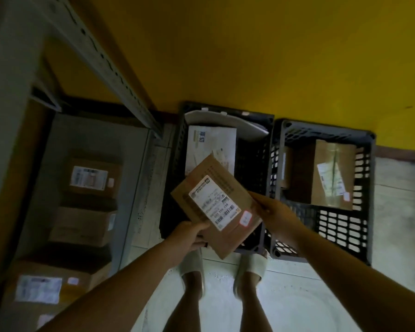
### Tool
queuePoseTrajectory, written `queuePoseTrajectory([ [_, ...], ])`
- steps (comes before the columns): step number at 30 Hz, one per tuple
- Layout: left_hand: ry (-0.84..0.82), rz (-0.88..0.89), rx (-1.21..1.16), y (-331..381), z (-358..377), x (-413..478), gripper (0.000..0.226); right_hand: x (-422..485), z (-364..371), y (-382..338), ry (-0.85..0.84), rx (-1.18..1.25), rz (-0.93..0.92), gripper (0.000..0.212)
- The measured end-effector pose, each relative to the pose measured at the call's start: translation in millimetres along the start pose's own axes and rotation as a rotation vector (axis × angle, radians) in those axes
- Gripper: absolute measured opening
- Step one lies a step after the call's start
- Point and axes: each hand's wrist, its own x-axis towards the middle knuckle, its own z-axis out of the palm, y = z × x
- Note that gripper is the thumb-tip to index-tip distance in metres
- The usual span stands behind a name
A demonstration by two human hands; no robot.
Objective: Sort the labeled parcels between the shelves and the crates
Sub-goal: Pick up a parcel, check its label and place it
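Cardboard parcel is being held in both hands above the near edge of the left crate, tilted so that its white shipping label is facing up. The left grip is closing round the parcel's lower left edge, thumb lying on top just beside the label and fingers curling underneath. The right grip is pinching the opposite edge, near a small pink sticker; the picture is blurred there, so its lower fingers are probably tucked under the cardboard, though I cannot tell for sure.

Below the parcel, the left crate is holding a white printed box and, toward its far wall, a pale flat package. Touching it on the right, the right crate is carrying a taped brown box with its own label, leaning against a darker carton. Both crates are sitting on the pale floor against a yellow wall.

Just under the hands, two feet in light sandals are standing at the crates' near edge.

To the left, a grey metal shelf is bearing three brown labelled boxes in a row: one far, one in the middle and one near. A perforated upright is slanting across the upper left.
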Motion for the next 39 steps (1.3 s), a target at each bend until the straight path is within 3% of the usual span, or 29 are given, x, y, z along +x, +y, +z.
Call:
queuePoseTrajectory([
  [5, -0.001, -0.133, -0.370, -18.9, 11.2, 43.5, 0.018, 56.5, 11.1, 23.2, -0.099, -0.146, 0.009, 0.042],
  [9, 0.065, -0.201, -0.541, -36.3, 19.1, 84.5, 0.033, 112.8, 27.8, 43.8, -0.152, -0.345, -0.043, 0.034],
  [13, 0.181, -0.263, -0.590, -36.1, 30.9, 129.9, 0.041, 168.0, 58.3, 68.5, -0.128, -0.637, -0.068, 0.056],
  [17, 0.196, -0.268, -0.770, -44.0, 27.5, 164.1, 0.039, 202.0, 95.5, 82.2, -0.074, -0.635, 0.008, 0.066],
  [20, 0.207, -0.261, -0.829, -56.1, 23.5, 182.0, 0.025, 227.2, 119.5, 98.6, -0.079, -0.652, -0.079, 0.070],
  [27, 0.130, -0.276, -0.667, -62.7, 21.9, 215.9, 0.013, 262.9, 139.2, 115.0, -0.068, -0.665, -0.163, 0.072],
  [32, 0.113, -0.278, -0.590, -55.7, 20.1, 213.3, 0.016, 251.1, 135.9, 110.6, -0.079, -0.653, -0.133, 0.072],
  [36, 0.165, -0.275, -0.463, -56.6, 19.2, 200.3, 0.029, 228.1, 129.9, 114.7, -0.118, -0.646, -0.119, 0.087],
  [39, 0.221, -0.185, -0.350, -53.3, 13.4, 182.6, 0.033, 192.1, 122.0, 101.9, -0.084, -0.573, -0.123, 0.083],
])
